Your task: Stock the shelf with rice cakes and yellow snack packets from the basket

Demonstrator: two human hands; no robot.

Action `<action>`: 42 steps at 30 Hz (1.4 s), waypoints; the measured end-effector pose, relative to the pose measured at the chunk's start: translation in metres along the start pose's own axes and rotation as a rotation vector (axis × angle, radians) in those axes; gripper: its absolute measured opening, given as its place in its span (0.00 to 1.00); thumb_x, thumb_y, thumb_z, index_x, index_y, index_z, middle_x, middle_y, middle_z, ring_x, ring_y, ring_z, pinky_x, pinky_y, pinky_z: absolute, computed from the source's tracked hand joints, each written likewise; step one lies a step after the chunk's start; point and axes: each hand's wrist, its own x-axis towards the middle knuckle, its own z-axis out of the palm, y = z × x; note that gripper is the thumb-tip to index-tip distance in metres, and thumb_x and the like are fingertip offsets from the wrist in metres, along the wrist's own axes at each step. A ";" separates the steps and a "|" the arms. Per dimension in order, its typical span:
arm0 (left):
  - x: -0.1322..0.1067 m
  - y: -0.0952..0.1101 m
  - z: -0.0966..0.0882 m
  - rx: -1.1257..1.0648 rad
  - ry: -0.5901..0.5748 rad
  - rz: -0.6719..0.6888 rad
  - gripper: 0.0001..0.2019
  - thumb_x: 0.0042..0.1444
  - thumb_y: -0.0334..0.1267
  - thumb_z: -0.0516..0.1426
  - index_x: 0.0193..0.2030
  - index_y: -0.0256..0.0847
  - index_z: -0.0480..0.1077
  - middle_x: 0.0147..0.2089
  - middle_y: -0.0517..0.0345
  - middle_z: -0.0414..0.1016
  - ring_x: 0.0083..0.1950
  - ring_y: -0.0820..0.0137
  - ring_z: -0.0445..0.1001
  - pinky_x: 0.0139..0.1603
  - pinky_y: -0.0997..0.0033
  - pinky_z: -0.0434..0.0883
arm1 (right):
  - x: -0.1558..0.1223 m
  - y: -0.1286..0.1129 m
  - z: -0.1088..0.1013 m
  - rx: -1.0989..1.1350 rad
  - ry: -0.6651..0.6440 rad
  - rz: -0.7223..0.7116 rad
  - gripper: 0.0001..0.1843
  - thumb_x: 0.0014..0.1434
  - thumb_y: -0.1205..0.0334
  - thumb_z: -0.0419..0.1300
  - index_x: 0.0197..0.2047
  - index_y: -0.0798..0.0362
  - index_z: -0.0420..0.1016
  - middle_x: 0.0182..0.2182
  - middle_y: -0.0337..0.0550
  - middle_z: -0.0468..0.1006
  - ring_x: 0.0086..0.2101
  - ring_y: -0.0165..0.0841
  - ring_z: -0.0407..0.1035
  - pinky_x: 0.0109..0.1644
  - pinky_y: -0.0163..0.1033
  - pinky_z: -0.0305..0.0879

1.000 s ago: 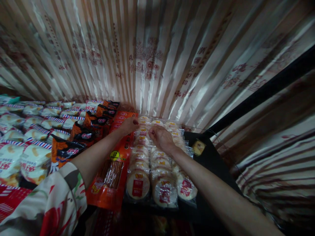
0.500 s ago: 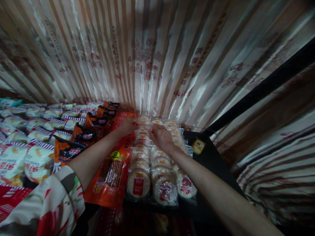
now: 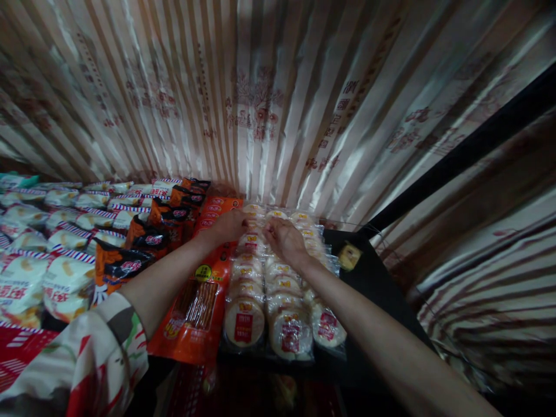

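Overlapping pale round cakes (image 3: 284, 284), clear-wrapped, red-labelled, left hand (image 3: 231, 225) and right hand (image 3: 284, 238), grip unclear.

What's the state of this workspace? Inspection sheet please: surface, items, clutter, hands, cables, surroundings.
Surface: black tabletop, dark and dimly lit.
Items: wrapped round cakes overlap in three rows; a large orange packet lies to their left.
Clutter: small yellowish packet lies apart, right of the rows; black-and-orange bags and white bags crowd the left.
Hands: left hand at the left row's far part, right hand over the middle row; both with bent fingers, grip unclear.
Cables: possible thin cord at right; too dim to confirm.
Surroundings: striped, red-printed curtain behind; black bar slants at right.
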 end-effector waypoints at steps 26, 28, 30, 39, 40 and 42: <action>-0.004 0.004 0.005 0.018 0.024 -0.043 0.08 0.52 0.35 0.53 0.35 0.38 0.73 0.38 0.52 0.76 0.39 0.67 0.73 0.39 0.73 0.68 | -0.007 -0.003 0.003 0.147 -0.188 -0.201 0.03 0.53 0.67 0.58 0.30 0.52 0.74 0.29 0.39 0.73 0.35 0.31 0.66 0.40 0.34 0.59; -0.004 0.003 0.004 -0.016 0.020 -0.029 0.08 0.52 0.36 0.54 0.34 0.39 0.73 0.37 0.53 0.75 0.38 0.69 0.73 0.39 0.74 0.68 | -0.009 -0.003 0.004 0.150 -0.170 -0.202 0.04 0.54 0.67 0.57 0.31 0.53 0.73 0.30 0.40 0.73 0.35 0.31 0.66 0.41 0.34 0.60; -0.005 0.004 0.003 -0.052 0.024 -0.030 0.08 0.53 0.37 0.54 0.34 0.38 0.73 0.37 0.54 0.75 0.39 0.69 0.72 0.40 0.74 0.68 | -0.010 -0.005 0.003 0.144 -0.152 -0.191 0.05 0.55 0.67 0.55 0.32 0.53 0.73 0.31 0.41 0.73 0.36 0.31 0.66 0.41 0.34 0.60; -0.020 0.015 -0.002 -0.101 0.127 -0.059 0.06 0.52 0.30 0.53 0.36 0.35 0.69 0.40 0.51 0.72 0.39 0.70 0.71 0.40 0.73 0.68 | -0.017 -0.016 -0.008 0.066 -0.135 -0.102 0.07 0.58 0.66 0.53 0.36 0.53 0.72 0.35 0.43 0.73 0.38 0.33 0.65 0.42 0.35 0.59; -0.021 0.015 -0.002 -0.099 0.133 -0.048 0.06 0.53 0.30 0.52 0.37 0.35 0.69 0.39 0.51 0.72 0.39 0.71 0.70 0.40 0.73 0.68 | -0.018 -0.017 -0.009 0.058 -0.130 -0.097 0.07 0.58 0.66 0.53 0.36 0.53 0.72 0.35 0.44 0.73 0.39 0.33 0.65 0.42 0.35 0.59; -0.023 0.017 -0.004 -0.089 0.150 -0.027 0.06 0.53 0.30 0.52 0.37 0.35 0.69 0.39 0.51 0.72 0.38 0.71 0.70 0.39 0.74 0.68 | -0.019 -0.018 -0.009 0.047 -0.117 -0.096 0.07 0.59 0.66 0.53 0.36 0.53 0.72 0.35 0.44 0.73 0.39 0.34 0.65 0.43 0.35 0.58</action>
